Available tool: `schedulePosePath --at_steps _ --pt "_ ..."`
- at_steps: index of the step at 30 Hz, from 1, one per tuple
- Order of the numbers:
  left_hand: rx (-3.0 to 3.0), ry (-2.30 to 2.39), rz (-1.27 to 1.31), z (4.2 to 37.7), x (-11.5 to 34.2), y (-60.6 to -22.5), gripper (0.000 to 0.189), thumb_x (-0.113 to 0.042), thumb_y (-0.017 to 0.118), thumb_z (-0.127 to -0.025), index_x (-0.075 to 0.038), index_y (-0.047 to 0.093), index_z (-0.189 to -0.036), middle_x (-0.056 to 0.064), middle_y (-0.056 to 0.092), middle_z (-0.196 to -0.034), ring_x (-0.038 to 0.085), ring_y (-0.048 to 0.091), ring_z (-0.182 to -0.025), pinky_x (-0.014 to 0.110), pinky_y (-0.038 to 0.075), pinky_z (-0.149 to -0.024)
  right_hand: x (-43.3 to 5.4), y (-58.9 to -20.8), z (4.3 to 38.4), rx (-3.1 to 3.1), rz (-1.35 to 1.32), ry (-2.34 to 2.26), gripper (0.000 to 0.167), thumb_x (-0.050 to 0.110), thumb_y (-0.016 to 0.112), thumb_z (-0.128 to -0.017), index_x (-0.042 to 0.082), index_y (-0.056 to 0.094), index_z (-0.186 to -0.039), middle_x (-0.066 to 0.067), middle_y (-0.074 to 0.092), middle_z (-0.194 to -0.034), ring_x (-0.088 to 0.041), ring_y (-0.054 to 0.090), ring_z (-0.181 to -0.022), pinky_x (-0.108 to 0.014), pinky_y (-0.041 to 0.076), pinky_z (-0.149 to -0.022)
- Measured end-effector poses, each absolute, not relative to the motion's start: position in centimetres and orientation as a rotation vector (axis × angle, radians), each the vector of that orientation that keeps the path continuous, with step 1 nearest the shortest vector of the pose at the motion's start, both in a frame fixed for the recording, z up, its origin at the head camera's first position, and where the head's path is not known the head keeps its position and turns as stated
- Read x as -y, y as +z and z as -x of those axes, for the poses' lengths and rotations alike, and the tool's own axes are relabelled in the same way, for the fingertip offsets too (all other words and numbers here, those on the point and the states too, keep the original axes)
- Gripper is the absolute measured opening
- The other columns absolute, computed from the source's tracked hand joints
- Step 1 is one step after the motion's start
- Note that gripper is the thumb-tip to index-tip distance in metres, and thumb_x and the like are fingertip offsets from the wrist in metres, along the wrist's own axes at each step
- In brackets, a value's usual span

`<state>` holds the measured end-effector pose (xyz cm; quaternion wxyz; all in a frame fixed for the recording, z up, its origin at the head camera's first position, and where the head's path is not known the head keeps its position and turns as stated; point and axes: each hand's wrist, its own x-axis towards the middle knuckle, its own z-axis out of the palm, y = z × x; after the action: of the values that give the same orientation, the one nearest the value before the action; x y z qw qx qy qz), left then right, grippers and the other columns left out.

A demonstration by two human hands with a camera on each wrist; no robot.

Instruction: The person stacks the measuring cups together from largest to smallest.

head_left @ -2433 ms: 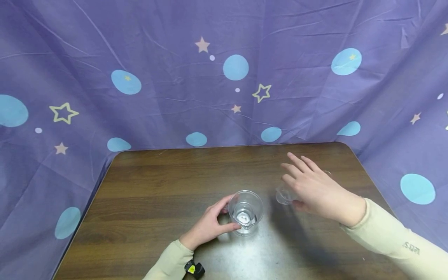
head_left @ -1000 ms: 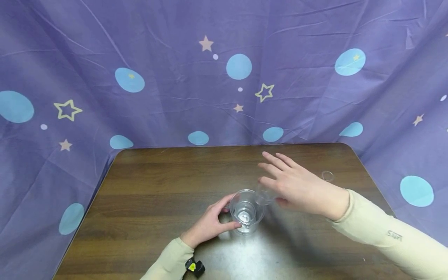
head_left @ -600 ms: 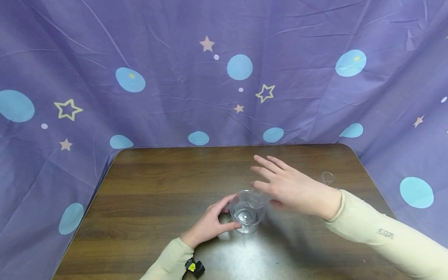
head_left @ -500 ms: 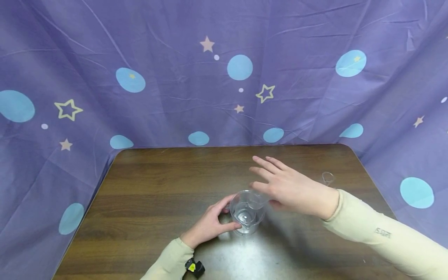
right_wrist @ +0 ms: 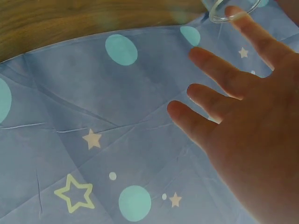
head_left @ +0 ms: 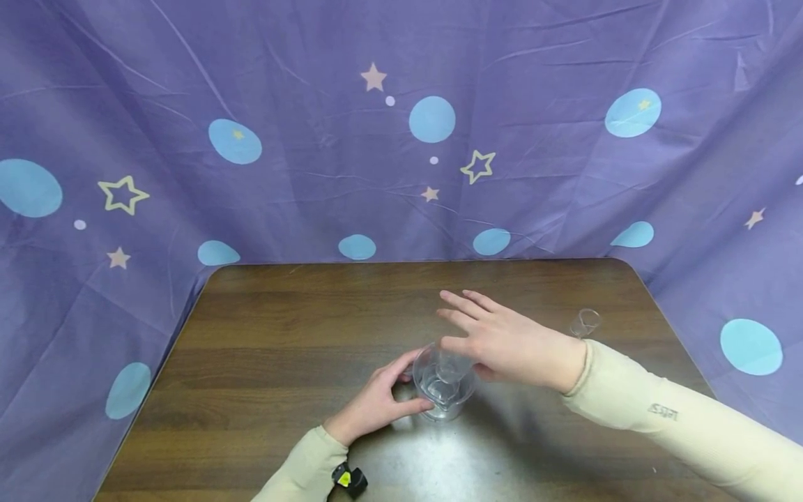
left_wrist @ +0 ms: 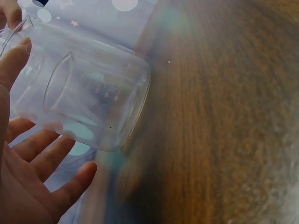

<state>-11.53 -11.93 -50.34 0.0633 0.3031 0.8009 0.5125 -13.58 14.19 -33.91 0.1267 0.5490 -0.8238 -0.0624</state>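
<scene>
My left hand (head_left: 375,401) holds a large clear glass beaker (head_left: 444,413) standing on the wooden table, thumb in front and fingers on its far side. A smaller beaker (left_wrist: 81,95) sits nested inside it, seen through the wall in the left wrist view. Between thumb and index finger, my right hand (head_left: 514,343) pinches a still smaller clear beaker (head_left: 453,367), tilted at the large beaker's mouth and partly within it. Its other fingers are spread out. In the right wrist view only a bit of glass rim (right_wrist: 222,19) shows by the index fingertip.
A small clear glass vessel (head_left: 585,322) stands at the table's right, just beyond the right wrist. Purple cloth (head_left: 301,139) with stars and dots hangs behind the wooden table (head_left: 270,335) and along both sides. A black strapped device (head_left: 349,481) is at the left wrist.
My right hand has come leftward with the small beaker, from beside the large beaker to over and into its mouth. The left hand has stayed in place. The glass at right is now uncovered.
</scene>
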Motion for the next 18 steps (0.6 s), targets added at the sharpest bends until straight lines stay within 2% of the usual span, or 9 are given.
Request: schedulePosePath --at_steps 9,18 --pt "-2.412 1.553 -0.930 11.4 11.9 -50.3 0.078 -0.025 0.086 -0.088 -0.016 0.047 -0.155 0.005 0.060 -0.148 0.017 0.061 -0.125 0.043 0.056 -0.101 -13.6 -34.9 13.7 2.388 -1.652 -0.217 0.066 0.024 0.094 -0.065 0.021 0.064 -0.124 -0.015 0.062 -0.137 -0.040 0.046 -0.144 -0.053 0.036 -0.121" --pt "-2.423 1.544 -0.939 11.5 12.0 -50.4 0.076 -0.025 0.085 -0.088 -0.013 0.048 -0.153 0.007 0.062 -0.145 0.017 0.062 -0.124 0.041 0.056 -0.100 -13.3 -35.8 14.1 2.334 -1.710 -0.227 0.064 0.020 0.091 -0.070 0.024 0.065 -0.128 -0.014 0.063 -0.137 -0.039 0.046 -0.144 -0.053 0.036 -0.121"
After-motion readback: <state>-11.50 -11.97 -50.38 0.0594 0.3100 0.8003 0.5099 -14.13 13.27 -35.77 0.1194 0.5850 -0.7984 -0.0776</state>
